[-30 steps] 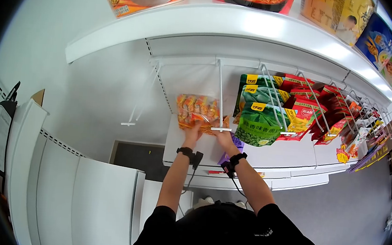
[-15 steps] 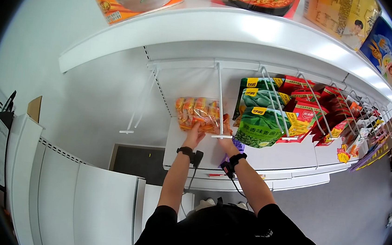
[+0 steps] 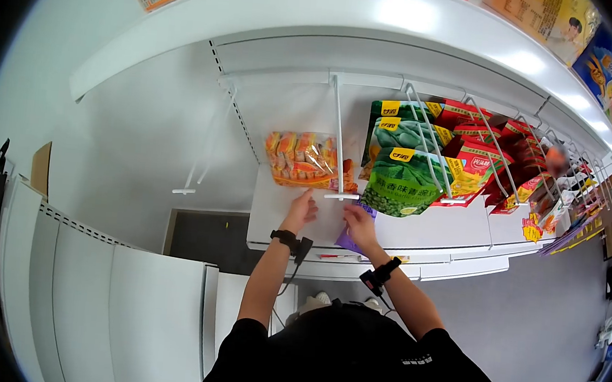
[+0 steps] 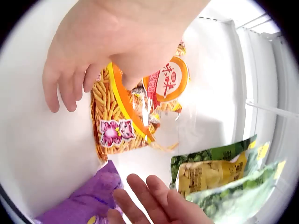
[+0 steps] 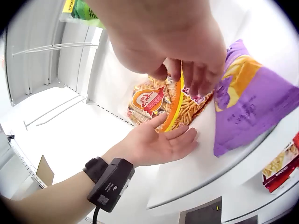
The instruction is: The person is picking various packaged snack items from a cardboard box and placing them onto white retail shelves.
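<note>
A clear bag of orange-wrapped snack packs (image 3: 307,158) sits on the white lower shelf, leaning toward the back panel. Its printed front, in the left wrist view, shows crispy noodle-like sticks (image 4: 110,105) and a pink cartoon cat. My left hand (image 3: 300,211) is just in front of the bag's near edge, fingers loosely bent and holding nothing. To its right my right hand (image 3: 361,226), with relaxed, spread fingers, hovers by a purple snack bag (image 5: 257,107) lying at the shelf's front. The right hand partly covers that purple bag in the head view.
White display hooks (image 3: 339,139) jut out above the snack bag. Green pea bags (image 3: 409,182) and red bags (image 3: 476,162) hang to the right. A white upper shelf (image 3: 321,18) with boxed and bucket noodles overhangs everything. A red packet (image 5: 282,163) lies on the ledge below.
Both hands have let go of the snack bag and drawn back toward my body, the right one slightly rightward. The bag stays on the shelf. The head view has shifted lower.
</note>
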{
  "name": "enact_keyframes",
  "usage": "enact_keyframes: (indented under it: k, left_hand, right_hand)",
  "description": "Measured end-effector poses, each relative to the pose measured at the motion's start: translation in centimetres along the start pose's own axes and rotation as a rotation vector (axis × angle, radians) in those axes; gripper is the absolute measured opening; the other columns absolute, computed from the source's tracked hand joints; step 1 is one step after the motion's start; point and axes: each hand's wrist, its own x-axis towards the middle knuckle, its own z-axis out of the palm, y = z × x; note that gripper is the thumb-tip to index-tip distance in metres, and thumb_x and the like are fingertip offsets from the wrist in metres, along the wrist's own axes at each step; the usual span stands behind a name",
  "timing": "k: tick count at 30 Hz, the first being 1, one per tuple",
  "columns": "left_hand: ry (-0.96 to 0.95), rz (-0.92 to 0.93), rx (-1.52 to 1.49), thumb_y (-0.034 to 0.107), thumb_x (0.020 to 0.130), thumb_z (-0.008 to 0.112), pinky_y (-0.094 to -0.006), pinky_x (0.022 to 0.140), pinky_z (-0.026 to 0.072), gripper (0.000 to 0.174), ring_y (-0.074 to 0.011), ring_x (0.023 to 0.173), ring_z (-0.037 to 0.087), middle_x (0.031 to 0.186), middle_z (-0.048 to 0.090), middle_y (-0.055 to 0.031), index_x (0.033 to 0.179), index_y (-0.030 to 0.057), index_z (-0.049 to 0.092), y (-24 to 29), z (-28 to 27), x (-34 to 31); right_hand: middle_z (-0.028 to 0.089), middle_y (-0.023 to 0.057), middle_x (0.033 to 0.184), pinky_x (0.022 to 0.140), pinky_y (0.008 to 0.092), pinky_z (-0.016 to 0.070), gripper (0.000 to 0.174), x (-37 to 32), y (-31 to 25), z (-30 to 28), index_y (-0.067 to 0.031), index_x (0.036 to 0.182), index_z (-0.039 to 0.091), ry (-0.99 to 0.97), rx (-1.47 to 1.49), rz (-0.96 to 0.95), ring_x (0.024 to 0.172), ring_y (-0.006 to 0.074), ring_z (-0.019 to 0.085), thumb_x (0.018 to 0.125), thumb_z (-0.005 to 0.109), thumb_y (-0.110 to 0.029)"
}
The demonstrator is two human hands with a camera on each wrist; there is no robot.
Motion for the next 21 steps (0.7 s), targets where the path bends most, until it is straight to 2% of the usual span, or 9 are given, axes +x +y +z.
enact_keyframes:
  k: [2, 3, 6, 7, 10, 13, 15, 18, 21]
  left_hand:
    - [-0.081, -0.003, 0.087, 0.050, 0.080, 0.059, -0.0414, 0.074, 0.0465, 0.051, -0.0197, 0.089, 0.056, 0.096, 0.056, -0.0040, 0.107, 0.0065, 0.054, -0.7, 1.3, -2.3]
    - [-0.099, -0.021, 0.089, 0.045, 0.080, 0.060, -0.0374, 0.071, 0.0469, 0.042, -0.0173, 0.084, 0.057, 0.091, 0.058, -0.0018, 0.101, 0.0081, 0.057, -1.2, 1.9, -2.9]
    - [-0.148, 0.000, 0.179, 0.042, 0.081, 0.061, -0.0326, 0.067, 0.0465, 0.040, -0.0156, 0.082, 0.057, 0.090, 0.058, -0.0023, 0.100, 0.0073, 0.058, -2.6, 3.9, -5.0]
    - [-0.142, 0.035, 0.214, 0.038, 0.081, 0.061, -0.0288, 0.064, 0.0461, 0.035, -0.0139, 0.077, 0.057, 0.086, 0.059, -0.0021, 0.095, 0.0059, 0.061, -3.0, 4.4, -5.5]
    - [-0.213, 0.111, 0.313, 0.036, 0.082, 0.059, -0.0280, 0.064, 0.0462, 0.032, -0.0131, 0.073, 0.057, 0.078, 0.060, -0.0015, 0.091, 0.0046, 0.063, -4.0, 5.0, -6.3]
    - [-0.204, 0.253, 0.431, 0.030, 0.081, 0.058, -0.0298, 0.068, 0.0470, 0.036, -0.0168, 0.075, 0.060, 0.080, 0.064, -0.0091, 0.095, -0.0031, 0.062, -5.5, 4.6, -6.2]
    - [-0.162, 0.346, 0.539, 0.029, 0.080, 0.058, -0.0313, 0.071, 0.0473, 0.041, -0.0196, 0.078, 0.062, 0.085, 0.066, -0.0141, 0.100, -0.0071, 0.061, -5.9, 3.9, -7.0]
    - [-0.108, 0.365, 0.510, 0.028, 0.078, 0.060, -0.0324, 0.074, 0.0472, 0.043, -0.0223, 0.079, 0.062, 0.087, 0.066, -0.0157, 0.103, -0.0072, 0.060, -6.6, 1.5, -7.6]
    - [0.094, 0.432, 0.533, 0.019, 0.079, 0.062, -0.0288, 0.078, 0.0465, 0.040, -0.0187, 0.088, 0.060, 0.098, 0.064, -0.0138, 0.110, -0.0057, 0.057, -7.3, -1.6, -7.2]
  right_hand:
    - [0.064, 0.0124, 0.089, 0.070, 0.0317, 0.0481, 0.033, -1.5, 0.1, -1.1, -0.0009, 0.111, 0.054, 0.207, -0.226, -0.089, 0.076, 0.0242, 0.061, 0.083, 0.058, -0.017]
    - [0.062, 0.0171, 0.090, 0.072, 0.0351, 0.0484, 0.035, -1.4, 0.6, -1.6, -0.0001, 0.108, 0.055, 0.277, -0.216, -0.087, 0.076, 0.0296, 0.060, 0.080, 0.061, -0.020]
    - [0.061, 0.0191, 0.093, 0.074, 0.0398, 0.0481, 0.040, -1.6, 2.5, -2.4, 0.0012, 0.104, 0.056, 0.558, -0.605, -0.255, 0.079, 0.0336, 0.059, 0.074, 0.065, -0.023]
    - [0.059, 0.0215, 0.096, 0.078, 0.0420, 0.0472, 0.046, -1.6, 3.1, -2.5, 0.0033, 0.103, 0.057, 0.558, -0.578, -0.188, 0.083, 0.0373, 0.058, 0.071, 0.068, -0.027]
    - [0.062, 0.0212, 0.094, 0.078, 0.0375, 0.0473, 0.049, -1.7, 3.8, -2.7, 0.0049, 0.106, 0.056, 0.423, -0.519, 0.026, 0.087, 0.0338, 0.060, 0.074, 0.067, -0.030]
    - [0.063, 0.0200, 0.094, 0.078, 0.0360, 0.0473, 0.050, -2.8, 1.7, -1.9, 0.0049, 0.105, 0.057, 0.272, -0.382, 0.113, 0.088, 0.0320, 0.061, 0.074, 0.067, -0.033]
    - [0.064, 0.0184, 0.093, 0.077, 0.0353, 0.0474, 0.050, -2.6, 2.3, -0.7, 0.0041, 0.104, 0.058, 0.240, -0.410, 0.060, 0.086, 0.0304, 0.062, 0.075, 0.067, -0.035]
    - [0.065, 0.0166, 0.093, 0.075, 0.0348, 0.0477, 0.049, -2.6, 2.3, 1.7, 0.0028, 0.103, 0.059, 0.170, -0.417, 0.031, 0.084, 0.0285, 0.063, 0.075, 0.066, -0.037]
    - [0.065, 0.0157, 0.092, 0.074, 0.0341, 0.0479, 0.048, -2.1, 2.1, 4.5, 0.0020, 0.102, 0.060, 0.071, -0.365, 0.030, 0.083, 0.0271, 0.063, 0.075, 0.065, -0.038]
